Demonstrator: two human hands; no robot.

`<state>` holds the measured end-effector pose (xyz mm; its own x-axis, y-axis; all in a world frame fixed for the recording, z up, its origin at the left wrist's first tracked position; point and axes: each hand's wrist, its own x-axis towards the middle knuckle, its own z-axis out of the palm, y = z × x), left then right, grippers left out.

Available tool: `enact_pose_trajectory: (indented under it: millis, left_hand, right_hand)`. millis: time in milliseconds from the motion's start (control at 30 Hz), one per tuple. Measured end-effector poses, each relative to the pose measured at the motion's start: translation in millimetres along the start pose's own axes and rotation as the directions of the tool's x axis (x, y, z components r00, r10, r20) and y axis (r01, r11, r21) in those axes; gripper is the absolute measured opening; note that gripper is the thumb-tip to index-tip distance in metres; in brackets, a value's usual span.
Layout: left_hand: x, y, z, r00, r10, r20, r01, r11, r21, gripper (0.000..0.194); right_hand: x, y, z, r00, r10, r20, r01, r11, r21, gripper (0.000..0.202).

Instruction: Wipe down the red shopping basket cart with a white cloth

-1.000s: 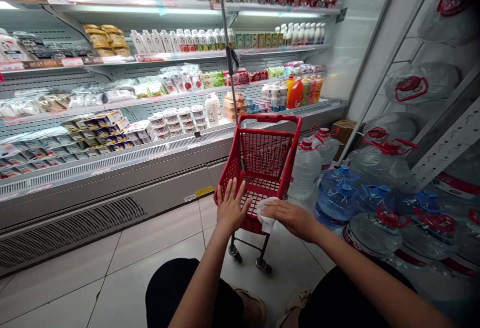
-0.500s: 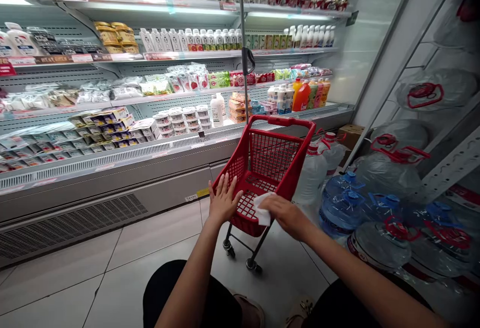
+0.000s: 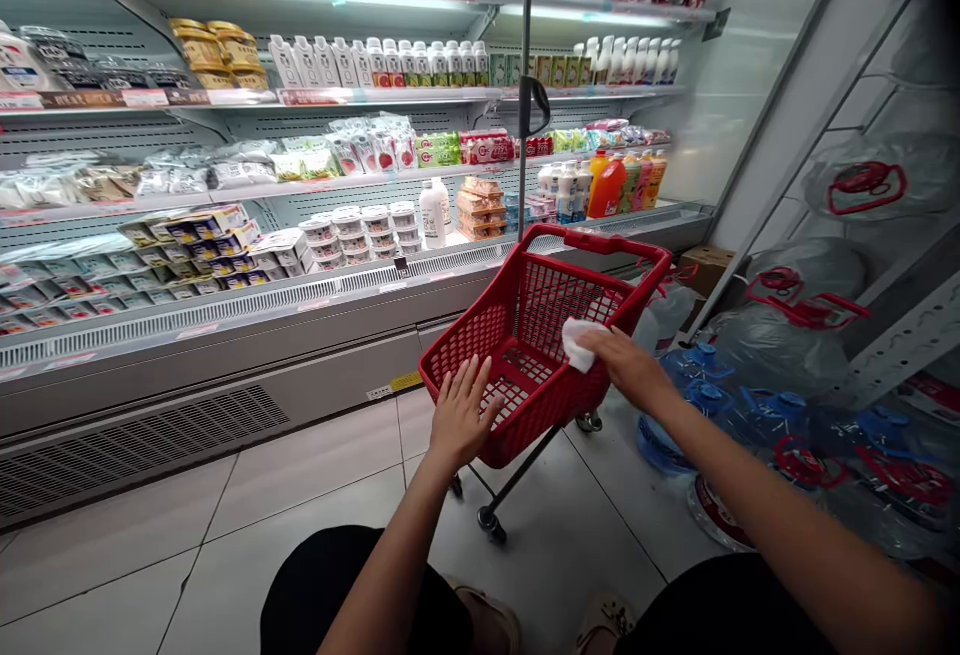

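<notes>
A small red shopping cart (image 3: 574, 285) stands on the floor in front of my knees, its basket turned at an angle. My left hand (image 3: 463, 413) lies with spread fingers at the near left rim of the basket and holds nothing. In my right hand (image 3: 626, 363) is a crumpled white cloth (image 3: 582, 343), pinched by the fingers over the basket's right rim. Part of that rim is hidden behind the cloth and the hand.
An open refrigerated shelf (image 3: 337, 290) with dairy products runs along the left and back. Large water bottles (image 3: 705, 397) crowd the right side. A metal pole (image 3: 526, 35) rises behind the cart. Pale floor tiles (image 3: 300, 495) lie below.
The cart has turned, its handle swinging to the right. My right hand has moved up, right and farther away with the cloth. My left hand has shifted slightly right.
</notes>
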<state>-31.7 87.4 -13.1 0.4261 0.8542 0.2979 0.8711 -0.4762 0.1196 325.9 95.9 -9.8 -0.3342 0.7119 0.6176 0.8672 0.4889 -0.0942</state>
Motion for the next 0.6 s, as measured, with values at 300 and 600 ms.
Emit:
enact_pose_trajectory:
  millis: [300, 600]
  left_hand:
    - [25.4, -17.1, -13.0, 0.998, 0.057, -0.023, -0.055, 0.996, 0.074, 0.063]
    - [21.7, 9.9, 2.0, 0.965, 0.261, 0.002, -0.261, 0.964, 0.044, 0.074]
  right_hand:
    - [8.0, -56.6, 21.1, 0.998, -0.058, 0.001, 0.058, 0.998, 0.029, 0.069]
    - [15.5, -61.8, 15.7, 0.987, -0.124, 0.099, 0.122, 0.992, 0.028, 0.069]
